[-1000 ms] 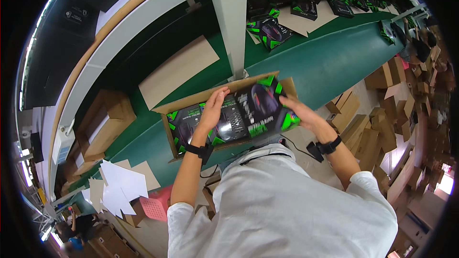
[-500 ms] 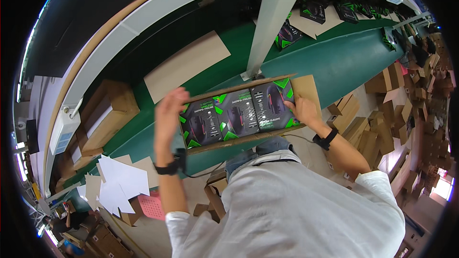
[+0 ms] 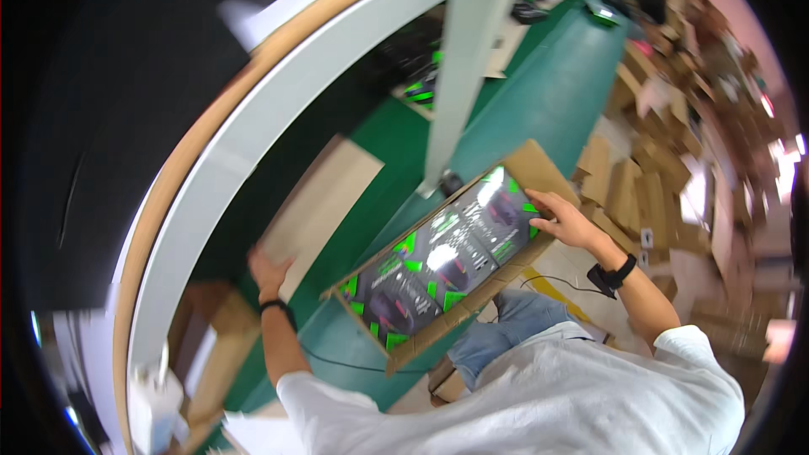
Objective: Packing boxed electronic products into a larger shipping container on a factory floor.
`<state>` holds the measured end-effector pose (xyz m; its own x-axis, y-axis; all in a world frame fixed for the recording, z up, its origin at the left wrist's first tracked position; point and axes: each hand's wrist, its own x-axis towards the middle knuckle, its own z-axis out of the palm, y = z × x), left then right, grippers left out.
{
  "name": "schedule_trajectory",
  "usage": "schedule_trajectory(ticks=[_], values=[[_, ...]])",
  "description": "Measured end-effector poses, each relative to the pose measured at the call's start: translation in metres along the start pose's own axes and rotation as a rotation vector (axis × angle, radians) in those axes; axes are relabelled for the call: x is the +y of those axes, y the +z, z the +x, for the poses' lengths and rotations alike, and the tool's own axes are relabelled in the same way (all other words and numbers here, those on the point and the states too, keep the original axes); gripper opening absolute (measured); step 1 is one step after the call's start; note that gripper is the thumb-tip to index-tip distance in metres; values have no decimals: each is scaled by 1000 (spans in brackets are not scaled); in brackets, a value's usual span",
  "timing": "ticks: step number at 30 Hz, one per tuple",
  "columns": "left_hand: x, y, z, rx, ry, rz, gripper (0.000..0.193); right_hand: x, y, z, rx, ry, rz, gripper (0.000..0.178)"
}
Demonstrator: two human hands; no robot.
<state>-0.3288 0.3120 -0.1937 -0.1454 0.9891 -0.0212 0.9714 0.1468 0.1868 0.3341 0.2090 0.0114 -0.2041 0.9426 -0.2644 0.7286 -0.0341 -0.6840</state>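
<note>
An open cardboard carton [image 3: 472, 320] lies slanted in front of me on the green work surface. Three black-and-green gaming mouse boxes [image 3: 396, 299] fill it in a row, some with bright glare on them. My right hand [image 3: 566, 221] rests at the carton's right end, thumb and fingers apart over the edge and the nearest box. Off to the left, my left hand [image 3: 270, 273] is at the lower end of a flat cardboard sheet [image 3: 324, 194], its fingers spread. Motion blurs that hand, and whether it presses on the sheet is unclear.
A pale upright post [image 3: 459, 76] stands beyond the carton. Behind it lie more black-and-green boxes [image 3: 417, 88]. At left is a brown carton [image 3: 223, 329] holding something white. A thin cable [image 3: 362, 364] runs below the carton. Many brown cartons [image 3: 657, 177] crowd the floor at right.
My left hand has left the carton's left end and reached over to the cardboard sheet. The view has turned, so the carton appears more slanted. My right hand stays at the carton's right end.
</note>
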Motion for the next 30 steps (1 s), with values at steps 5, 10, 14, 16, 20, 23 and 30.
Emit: schedule_trajectory(ticks=[5,10,14,16,20,23,30], values=[[-49,15,51,-221,-129,-127,125,-16,11,-64,271,86,-84,44],[16,-10,54,-377,-229,-52,114,-10,17,-93,369,28,-129,41],[17,-46,32,-354,-55,-213,49,-18,6,-81,422,6,-110,34],[39,-95,-1,-219,33,-203,30,-17,-3,-70,424,-56,-95,31],[162,-192,-113,281,239,-253,34,-3,-15,-44,485,-122,166,24],[263,-218,-215,275,336,-247,50,-19,-28,-16,230,-118,716,50],[391,-144,-276,139,357,-319,58,-9,-93,24,-373,-28,1463,94]])
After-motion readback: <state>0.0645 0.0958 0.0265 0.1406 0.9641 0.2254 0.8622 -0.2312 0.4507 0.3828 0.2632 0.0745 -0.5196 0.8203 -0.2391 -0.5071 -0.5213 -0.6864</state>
